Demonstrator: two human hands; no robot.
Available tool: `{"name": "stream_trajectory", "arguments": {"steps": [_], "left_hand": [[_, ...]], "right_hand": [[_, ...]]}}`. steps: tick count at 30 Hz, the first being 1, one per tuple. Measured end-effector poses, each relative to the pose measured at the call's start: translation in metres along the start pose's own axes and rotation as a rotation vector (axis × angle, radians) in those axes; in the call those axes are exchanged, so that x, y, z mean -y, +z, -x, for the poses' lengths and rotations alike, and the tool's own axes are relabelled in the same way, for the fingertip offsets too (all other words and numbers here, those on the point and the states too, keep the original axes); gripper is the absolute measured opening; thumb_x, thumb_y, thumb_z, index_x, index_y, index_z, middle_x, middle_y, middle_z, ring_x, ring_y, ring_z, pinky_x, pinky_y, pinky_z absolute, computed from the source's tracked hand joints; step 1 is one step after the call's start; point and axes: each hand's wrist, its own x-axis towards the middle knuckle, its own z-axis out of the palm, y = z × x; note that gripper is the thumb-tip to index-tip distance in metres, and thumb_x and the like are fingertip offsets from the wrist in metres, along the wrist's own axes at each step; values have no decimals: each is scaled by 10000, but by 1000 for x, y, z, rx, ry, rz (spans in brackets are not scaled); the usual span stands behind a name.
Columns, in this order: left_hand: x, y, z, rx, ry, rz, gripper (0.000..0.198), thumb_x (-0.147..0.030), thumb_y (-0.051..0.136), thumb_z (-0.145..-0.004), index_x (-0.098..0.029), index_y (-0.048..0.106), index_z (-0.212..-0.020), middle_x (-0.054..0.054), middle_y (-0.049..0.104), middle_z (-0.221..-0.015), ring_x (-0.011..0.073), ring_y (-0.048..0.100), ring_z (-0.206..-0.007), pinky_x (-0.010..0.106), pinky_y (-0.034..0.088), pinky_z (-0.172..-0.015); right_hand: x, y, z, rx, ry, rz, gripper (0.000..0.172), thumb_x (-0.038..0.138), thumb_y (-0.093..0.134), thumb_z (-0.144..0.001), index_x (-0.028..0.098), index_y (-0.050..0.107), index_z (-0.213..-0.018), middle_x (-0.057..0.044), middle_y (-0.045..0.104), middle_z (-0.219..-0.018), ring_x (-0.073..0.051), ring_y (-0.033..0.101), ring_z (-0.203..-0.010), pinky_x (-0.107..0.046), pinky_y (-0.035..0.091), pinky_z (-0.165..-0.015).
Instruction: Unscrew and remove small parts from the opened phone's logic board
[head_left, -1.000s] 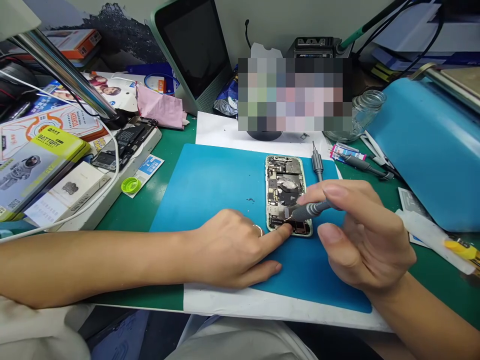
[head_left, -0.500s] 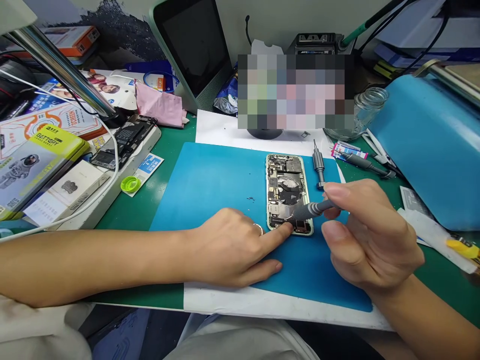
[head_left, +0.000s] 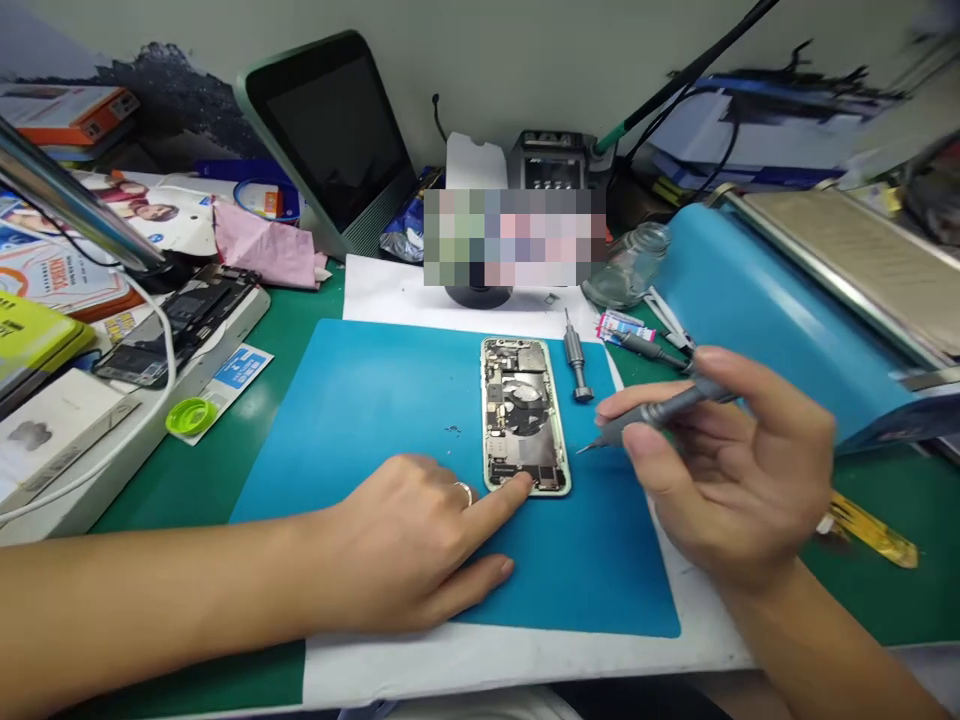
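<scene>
An opened phone (head_left: 525, 420) with its inner parts bare lies on the blue mat (head_left: 360, 400). My left hand (head_left: 435, 540) rests on the mat, its index finger stretched out and touching the lower end of the phone. The other fingers are partly hidden. My right hand (head_left: 735, 470) grips a grey precision screwdriver (head_left: 637, 425) between thumb and fingers. Its thin tip points left and down, to the right of the phone and apart from it. A second screwdriver (head_left: 576, 362) lies on the mat's upper right part, beside the phone.
Another grey screwdriver (head_left: 649, 347) and tweezers (head_left: 667, 318) lie near a glass jar (head_left: 630, 265). Tiny dark bits (head_left: 453, 429) sit on the mat left of the phone. A green cap (head_left: 190, 415), boxes and a second opened phone (head_left: 180, 325) stand at left.
My right hand has lifted the screwdriver off the phone and drawn it to the right. My left index finger stays on the phone. The view has turned to the right.
</scene>
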Motion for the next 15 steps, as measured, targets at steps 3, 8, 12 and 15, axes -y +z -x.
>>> {"name": "stream_trajectory", "arguments": {"steps": [3, 8, 12, 15], "left_hand": [[0, 2, 0, -33, 4, 20, 490, -390, 370, -1117, -103, 389, -1513, 2, 703, -760, 241, 667, -557, 389, 444, -501], [0, 5, 0, -6, -6, 71, 492, -378, 365, -1125, -121, 319, -1542, 22, 737, -864, 241, 717, -641, 402, 522, -569], [-1, 8, 2, 11, -19, 107, 479, -373, 379, -1123, -137, 329, -1536, 31, 738, -861, 242, 732, -677, 395, 544, -618], [-1, 8, 2, -5, -20, 94, 480, -379, 381, -1122, -145, 328, -1538, 31, 732, -841, 246, 726, -666, 386, 533, -607]], "right_hand": [[3, -7, 7, 73, 6, -49, 784, -58, 677, -868, 302, 499, -1542, -68, 745, -1149, -219, 792, -889, -349, 716, -690], [2, -7, 16, 105, -18, 5, 755, -39, 676, -876, 279, 485, -1534, -67, 755, -1140, -213, 791, -942, -366, 722, -779], [0, -7, 17, 148, -41, 71, 707, 3, 674, -904, 272, 475, -1527, -81, 782, -1150, -211, 792, -957, -374, 717, -811], [1, -8, 17, 134, -33, 68, 688, 19, 665, -917, 270, 468, -1526, -82, 786, -1148, -208, 794, -940, -369, 715, -805]]}}
